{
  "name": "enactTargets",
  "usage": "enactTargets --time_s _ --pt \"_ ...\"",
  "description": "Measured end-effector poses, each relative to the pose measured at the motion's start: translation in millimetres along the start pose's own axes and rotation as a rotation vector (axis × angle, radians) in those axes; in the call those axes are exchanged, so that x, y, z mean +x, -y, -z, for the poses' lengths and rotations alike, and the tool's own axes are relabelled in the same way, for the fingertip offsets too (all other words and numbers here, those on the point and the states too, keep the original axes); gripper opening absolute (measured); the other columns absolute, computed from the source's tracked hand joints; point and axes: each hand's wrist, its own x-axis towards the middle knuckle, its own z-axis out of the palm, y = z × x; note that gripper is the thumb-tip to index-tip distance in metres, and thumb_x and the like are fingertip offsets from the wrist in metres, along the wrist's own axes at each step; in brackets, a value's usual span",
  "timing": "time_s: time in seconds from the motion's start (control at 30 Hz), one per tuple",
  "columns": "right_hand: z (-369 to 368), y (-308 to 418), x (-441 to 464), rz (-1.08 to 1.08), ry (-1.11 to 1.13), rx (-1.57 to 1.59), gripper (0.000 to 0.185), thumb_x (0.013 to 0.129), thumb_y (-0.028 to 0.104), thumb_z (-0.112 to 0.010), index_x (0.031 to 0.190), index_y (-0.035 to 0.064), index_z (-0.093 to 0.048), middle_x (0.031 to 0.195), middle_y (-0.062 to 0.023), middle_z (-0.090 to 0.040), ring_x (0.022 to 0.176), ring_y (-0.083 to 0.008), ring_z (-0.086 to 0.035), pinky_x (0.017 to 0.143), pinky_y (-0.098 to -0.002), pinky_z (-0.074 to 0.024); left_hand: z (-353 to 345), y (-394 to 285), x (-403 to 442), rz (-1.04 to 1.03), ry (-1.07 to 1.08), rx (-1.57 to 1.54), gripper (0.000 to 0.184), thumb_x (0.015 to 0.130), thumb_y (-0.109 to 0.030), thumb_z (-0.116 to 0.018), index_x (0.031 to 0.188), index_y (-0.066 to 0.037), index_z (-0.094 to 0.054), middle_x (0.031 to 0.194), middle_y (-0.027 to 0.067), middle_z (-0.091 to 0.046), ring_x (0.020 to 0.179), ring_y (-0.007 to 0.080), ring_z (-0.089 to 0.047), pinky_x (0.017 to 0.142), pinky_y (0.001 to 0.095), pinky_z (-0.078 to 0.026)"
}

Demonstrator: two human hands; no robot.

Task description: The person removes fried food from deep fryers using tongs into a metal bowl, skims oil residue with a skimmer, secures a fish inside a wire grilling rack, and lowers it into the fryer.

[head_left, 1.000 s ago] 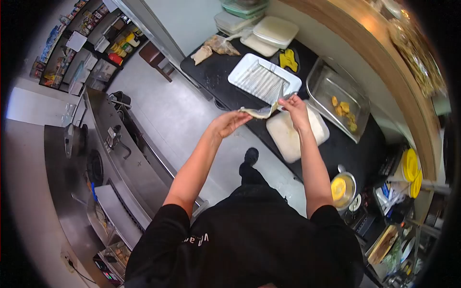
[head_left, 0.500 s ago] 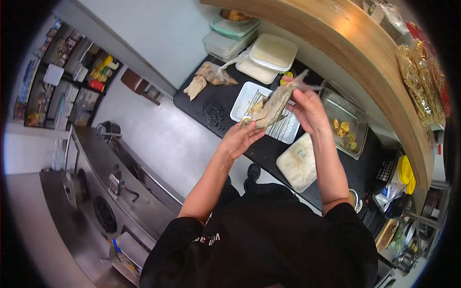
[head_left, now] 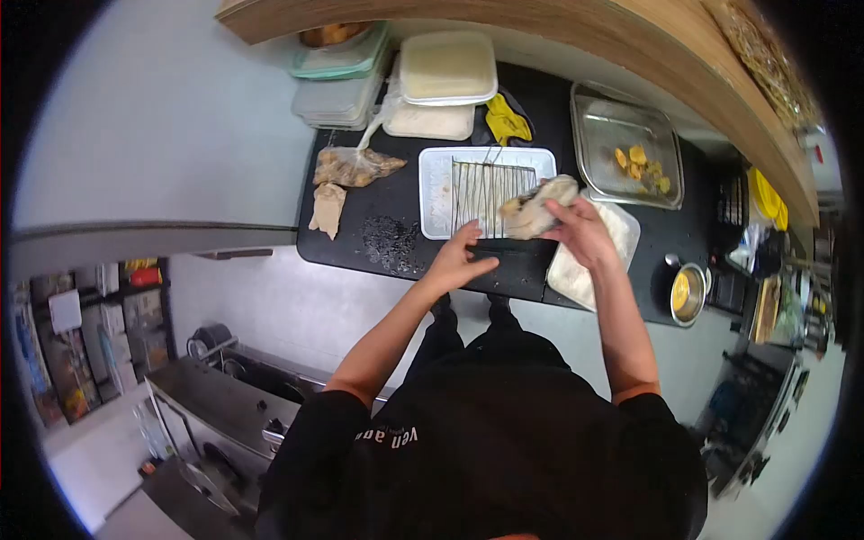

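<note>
A pale, greyish piece of food, perhaps a fish [head_left: 543, 209], is held in my right hand [head_left: 585, 232] above the right part of a white tray [head_left: 436, 193]. Inside that tray lies a wire rack [head_left: 477, 184]. My left hand [head_left: 457, 263] is at the tray's front edge, its thumb and fingers apart, with nothing in it. Under my right hand and wrist is a white container [head_left: 621, 236] with a pale surface, at the counter's front.
A clear bag of food [head_left: 351, 168] and a pale piece [head_left: 328, 210] lie on the left of the black counter [head_left: 522, 268]. Stacked containers [head_left: 447, 67], yellow-black gloves [head_left: 507, 120] and a glass dish [head_left: 621, 135] stand behind. A metal bowl [head_left: 689, 295] is at right; a wooden shelf [head_left: 576, 22] overhangs.
My left hand has let go of the pale piece and moved away from it. My right hand keeps it, now lower over the tray. The view has turned and faces the counter more squarely.
</note>
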Motion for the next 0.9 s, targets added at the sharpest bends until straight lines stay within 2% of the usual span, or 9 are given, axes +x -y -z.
enactTargets --time_s 0.03,0.1,0.13,0.17,0.27,0.4,0.47,0.57,0.9 --pt "12 0 -12 0.025 -0.065 -0.036 0.034 0.092 0.014 -0.059 0.125 0.0064 -0.053 0.114 -0.0061 -0.062 0.101 -0.0184 -0.062 0.080 -0.0355 -0.0553 0 3 4 0.001 0.032 0.000 0.050 0.084 -0.014 -0.067 0.128 -0.002 -0.048 0.124 0.0104 -0.055 0.112 0.0235 -0.053 0.090 0.0380 -0.046" --pt "20 7 -44 0.071 -0.156 -0.056 0.038 0.093 0.013 -0.057 0.130 0.0056 -0.050 0.117 -0.0069 -0.061 0.102 -0.0187 -0.062 0.082 -0.0356 -0.0551 1 10 20 -0.563 0.069 0.953 0.043 0.076 -0.015 -0.066 0.118 -0.007 -0.059 0.107 0.0076 -0.059 0.104 0.0227 -0.052 0.083 0.0370 -0.042" --pt "25 5 -56 0.076 -0.193 -0.023 0.037 0.093 0.012 -0.057 0.130 0.0056 -0.050 0.117 -0.0071 -0.061 0.103 -0.0193 -0.062 0.082 -0.0365 -0.0550 -7 28 31 -0.655 -0.037 0.952 0.027 0.076 -0.015 -0.058 0.100 -0.008 -0.066 0.094 0.0062 -0.057 0.096 0.0227 -0.052 0.079 0.0371 -0.040" --pt "29 2 -67 0.080 -0.230 0.012 0.037 0.094 0.012 -0.056 0.130 0.0056 -0.051 0.117 -0.0073 -0.061 0.103 -0.0198 -0.062 0.083 -0.0374 -0.0549 -8 34 38 -0.676 -0.011 0.945 0.027 0.076 -0.015 -0.058 0.100 -0.008 -0.066 0.094 0.0062 -0.057 0.096 0.0227 -0.052 0.079 0.0371 -0.040" --pt "42 -14 -97 0.083 -0.300 0.046 0.036 0.094 0.011 -0.055 0.130 0.0055 -0.051 0.117 -0.0077 -0.061 0.104 -0.0210 -0.062 0.085 -0.0390 -0.0542 -6 40 49 -0.721 0.203 1.020 0.012 0.079 -0.015 -0.055 0.079 -0.008 -0.065 0.087 0.0051 -0.057 0.094 0.0223 -0.053 0.078 0.0387 -0.042" --pt "47 -37 -118 0.068 -0.352 0.083 0.036 0.094 0.011 -0.054 0.129 0.0057 -0.051 0.117 -0.0081 -0.061 0.103 -0.0207 -0.062 0.086 -0.0390 -0.0534 -6 19 53 -0.642 0.250 0.910 0.009 0.079 -0.012 -0.057 0.079 -0.007 -0.064 0.086 0.0069 -0.057 0.092 0.0247 -0.055 0.077 0.0434 -0.044" --pt "47 -47 -117 0.047 -0.350 0.076 0.035 0.094 0.011 -0.054 0.129 0.0056 -0.051 0.117 -0.0082 -0.061 0.103 -0.0204 -0.062 0.086 -0.0385 -0.0534 -1 -13 56 -0.623 0.171 0.833 0.006 0.079 -0.009 -0.060 0.078 -0.005 -0.064 0.082 0.0094 -0.057 0.087 0.0291 -0.057 0.075 0.0459 -0.046" --pt "37 -63 -98 0.014 -0.337 0.081 0.035 0.094 0.011 -0.055 0.128 0.0054 -0.052 0.117 -0.0085 -0.061 0.103 -0.0202 -0.061 0.086 -0.0376 -0.0526 17 -54 74 -0.639 0.153 0.700 0.007 0.081 -0.008 -0.063 0.086 -0.006 -0.067 0.082 0.0114 -0.059 0.080 0.0311 -0.058 0.072 0.0406 -0.047" --pt "2 -113 45 -0.044 0.048 0.441 0.030 0.095 0.014 -0.054 0.124 0.0064 -0.053 0.114 -0.0078 -0.062 0.105 -0.0218 -0.061 0.093 -0.0410 -0.0498 40 -109 129 -0.524 0.222 0.687 0.012 0.082 -0.011 -0.064 0.091 -0.003 -0.066 0.084 0.0130 -0.061 0.080 0.0305 -0.062 0.070 0.0391 -0.048"
